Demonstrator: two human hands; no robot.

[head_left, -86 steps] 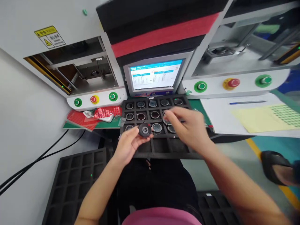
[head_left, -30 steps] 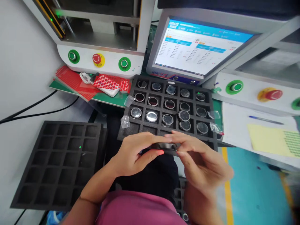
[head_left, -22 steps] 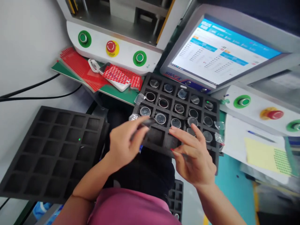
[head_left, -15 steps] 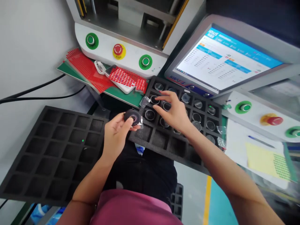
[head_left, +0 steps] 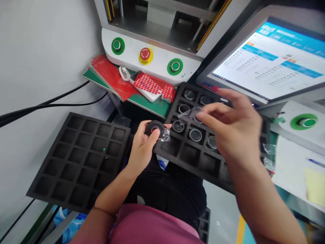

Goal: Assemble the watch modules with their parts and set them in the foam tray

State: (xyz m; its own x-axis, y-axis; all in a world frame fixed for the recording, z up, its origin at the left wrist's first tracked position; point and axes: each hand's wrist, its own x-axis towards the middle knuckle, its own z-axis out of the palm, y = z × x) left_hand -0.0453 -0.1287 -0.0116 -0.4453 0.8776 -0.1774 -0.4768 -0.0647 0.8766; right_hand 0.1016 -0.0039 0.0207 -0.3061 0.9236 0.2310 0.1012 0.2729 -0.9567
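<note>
My left hand [head_left: 142, 149] holds a round black part [head_left: 154, 129] by its edge, just off the near-left corner of a black foam tray [head_left: 186, 156]. A scrap of clear film [head_left: 166, 135] lies by that part. The tray's cells hold several round glass-faced parts [head_left: 195, 135]. My right hand [head_left: 233, 125] hovers blurred above the tray's middle, pinching a small clear film piece [head_left: 189, 113] between thumb and fingers.
An empty black foam tray [head_left: 83, 156] sits at the left. Behind are a machine panel with green buttons [head_left: 175, 66] and a red stop button [head_left: 145, 54], red label sheets [head_left: 152, 84], a monitor [head_left: 269, 64], black cables [head_left: 45, 105] and white paper [head_left: 294, 166].
My right hand has lifted from the tray's far-left cells and moved right, with a clear film piece in it. The left hand keeps the black part. The view has shifted left.
</note>
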